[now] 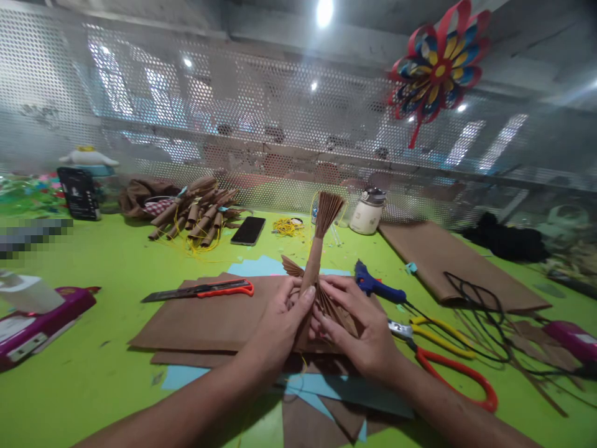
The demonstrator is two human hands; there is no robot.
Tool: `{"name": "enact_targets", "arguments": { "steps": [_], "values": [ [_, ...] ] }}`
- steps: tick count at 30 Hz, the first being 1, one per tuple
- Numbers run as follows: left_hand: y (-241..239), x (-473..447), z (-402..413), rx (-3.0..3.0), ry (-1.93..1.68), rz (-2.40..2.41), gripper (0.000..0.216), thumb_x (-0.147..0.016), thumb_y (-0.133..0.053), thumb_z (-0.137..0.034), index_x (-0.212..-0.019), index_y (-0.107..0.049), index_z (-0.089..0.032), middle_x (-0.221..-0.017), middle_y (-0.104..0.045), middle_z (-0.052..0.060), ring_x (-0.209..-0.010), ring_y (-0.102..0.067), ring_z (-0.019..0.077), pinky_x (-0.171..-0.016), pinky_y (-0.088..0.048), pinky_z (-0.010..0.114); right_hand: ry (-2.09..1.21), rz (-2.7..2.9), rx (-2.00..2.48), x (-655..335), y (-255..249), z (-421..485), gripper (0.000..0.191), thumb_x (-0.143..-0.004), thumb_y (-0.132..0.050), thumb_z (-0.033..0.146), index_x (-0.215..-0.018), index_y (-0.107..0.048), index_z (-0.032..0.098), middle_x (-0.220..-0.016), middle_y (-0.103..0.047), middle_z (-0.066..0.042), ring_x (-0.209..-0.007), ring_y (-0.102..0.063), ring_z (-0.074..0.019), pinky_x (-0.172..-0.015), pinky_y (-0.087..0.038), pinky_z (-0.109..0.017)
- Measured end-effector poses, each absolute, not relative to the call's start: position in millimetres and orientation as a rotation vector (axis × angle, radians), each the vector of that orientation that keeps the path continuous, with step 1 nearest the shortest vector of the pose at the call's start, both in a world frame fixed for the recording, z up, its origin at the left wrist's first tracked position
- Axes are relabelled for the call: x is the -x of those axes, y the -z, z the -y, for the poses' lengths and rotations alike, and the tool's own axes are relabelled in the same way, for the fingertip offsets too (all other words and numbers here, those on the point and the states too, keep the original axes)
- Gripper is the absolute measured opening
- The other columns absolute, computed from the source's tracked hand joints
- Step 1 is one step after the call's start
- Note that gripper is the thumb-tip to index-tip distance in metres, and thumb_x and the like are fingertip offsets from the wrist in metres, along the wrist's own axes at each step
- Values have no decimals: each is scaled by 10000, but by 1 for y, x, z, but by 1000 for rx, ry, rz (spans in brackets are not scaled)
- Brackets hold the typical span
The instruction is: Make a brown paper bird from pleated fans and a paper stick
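Note:
A brown pleated paper craft [312,261] stands nearly upright in front of me, with a rolled stem and a fanned tuft on top. My left hand [282,317] is closed around the lower part of the stem, thumb across its front. My right hand [361,320] pinches the pleated folds that spread out at its lower right. Another pleated piece pokes out to the left, above my left fingers. Beneath both hands lie brown paper sheets [196,330], with a box cutter [200,289] on them. The craft's bottom end is partly hidden by my fingers.
A blue glue gun [377,286] and orange-and-yellow-handled scissors [438,354] lie to the right, near a black cord [480,305]. Behind are rolled paper pieces [200,214], a phone [249,231], yellow string [286,227] and a white bottle [367,213]. A purple power strip [51,320] lies left.

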State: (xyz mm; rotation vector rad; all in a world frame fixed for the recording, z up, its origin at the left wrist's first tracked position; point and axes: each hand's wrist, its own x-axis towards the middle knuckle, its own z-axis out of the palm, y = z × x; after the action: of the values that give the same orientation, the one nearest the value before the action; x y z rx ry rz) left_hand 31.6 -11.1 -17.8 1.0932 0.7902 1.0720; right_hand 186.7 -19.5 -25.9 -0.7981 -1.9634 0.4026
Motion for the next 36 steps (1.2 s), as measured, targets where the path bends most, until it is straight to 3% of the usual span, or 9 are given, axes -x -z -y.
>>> {"name": "enact_targets", "arguments": {
  "steps": [36],
  "values": [
    [15, -29, 11, -1112, -1069, -796, 301, -781, -588, -428, -896, -480, -172, -645, -550, -32, -496, -502, 66, -486, -430, 177, -486, 1969, 836, -184, 23, 25, 482, -828, -539, 205, -1303, -458, 231, -1269, -462, -99, -1193, -436, -246, -1004, -384, -415]
  ]
}}
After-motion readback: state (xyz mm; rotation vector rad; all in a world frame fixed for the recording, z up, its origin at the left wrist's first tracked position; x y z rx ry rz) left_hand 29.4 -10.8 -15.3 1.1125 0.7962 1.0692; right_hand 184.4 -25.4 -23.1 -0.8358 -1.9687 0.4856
